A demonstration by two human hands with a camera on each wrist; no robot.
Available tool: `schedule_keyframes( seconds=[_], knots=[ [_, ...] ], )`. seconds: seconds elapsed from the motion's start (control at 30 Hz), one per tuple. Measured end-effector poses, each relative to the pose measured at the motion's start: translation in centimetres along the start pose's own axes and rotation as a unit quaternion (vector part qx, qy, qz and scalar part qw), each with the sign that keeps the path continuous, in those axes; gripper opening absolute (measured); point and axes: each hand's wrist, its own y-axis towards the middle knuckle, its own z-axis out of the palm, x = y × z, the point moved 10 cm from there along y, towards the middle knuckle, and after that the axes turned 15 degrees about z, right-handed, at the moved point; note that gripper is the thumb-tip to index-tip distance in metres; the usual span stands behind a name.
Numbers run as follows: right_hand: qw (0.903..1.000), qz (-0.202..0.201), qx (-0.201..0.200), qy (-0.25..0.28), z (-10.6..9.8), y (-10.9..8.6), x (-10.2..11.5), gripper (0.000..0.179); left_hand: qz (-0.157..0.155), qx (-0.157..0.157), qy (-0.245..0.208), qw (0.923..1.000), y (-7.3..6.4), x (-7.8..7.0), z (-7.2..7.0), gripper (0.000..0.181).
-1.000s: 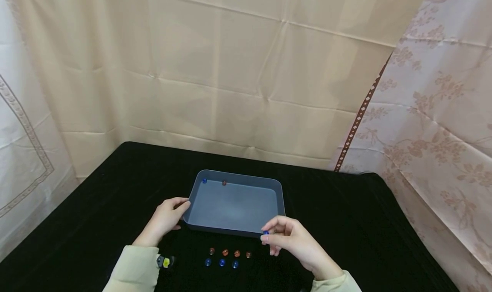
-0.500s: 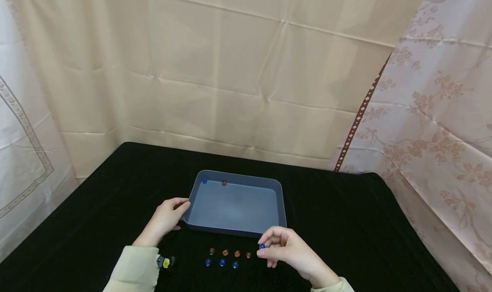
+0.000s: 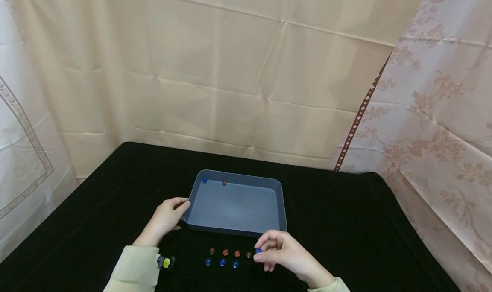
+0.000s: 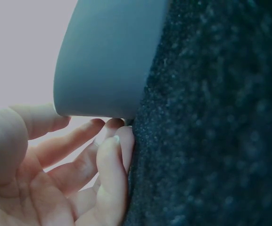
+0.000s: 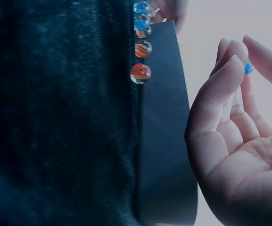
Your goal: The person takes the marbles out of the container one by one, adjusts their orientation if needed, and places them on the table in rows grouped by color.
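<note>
Between its thumb and fingers my right hand [image 3: 282,254] pinches a blue glass marble [image 3: 259,250], just right of the marble rows and above the black cloth. In the right wrist view that marble [image 5: 248,69] shows partly behind the fingertips. My left hand [image 3: 166,217] touches the left end of the grey-blue tray [image 3: 234,232], its relaxed fingertips against the outer wall in the left wrist view. Near the tray's front stand a back row of several orange-brown marbles [image 3: 225,252] and a front row of 3 blue marbles [image 3: 222,262].
Inside the tray, a blue marble [image 3: 204,181] and a reddish-brown marble [image 3: 224,182] lie along the far wall. Black cloth [image 3: 330,206] covers the table. Beige curtain [image 3: 215,83] hangs behind it, with patterned white cloth [image 3: 442,112] on the right.
My right hand has moved from the tray's near right corner toward me and slightly left, carrying the blue marble to the right end of the rows. The left hand and tray stay put.
</note>
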Motion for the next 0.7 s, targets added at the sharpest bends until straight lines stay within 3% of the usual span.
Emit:
schedule_keyframes(
  seconds=[0.7],
  knots=[
    [0.9995,0.026,0.002,-0.019,0.52,0.75,-1.02,0.036,-0.009,0.004,-0.003,0.9999,0.02,0.01,0.05,0.045]
  ],
)
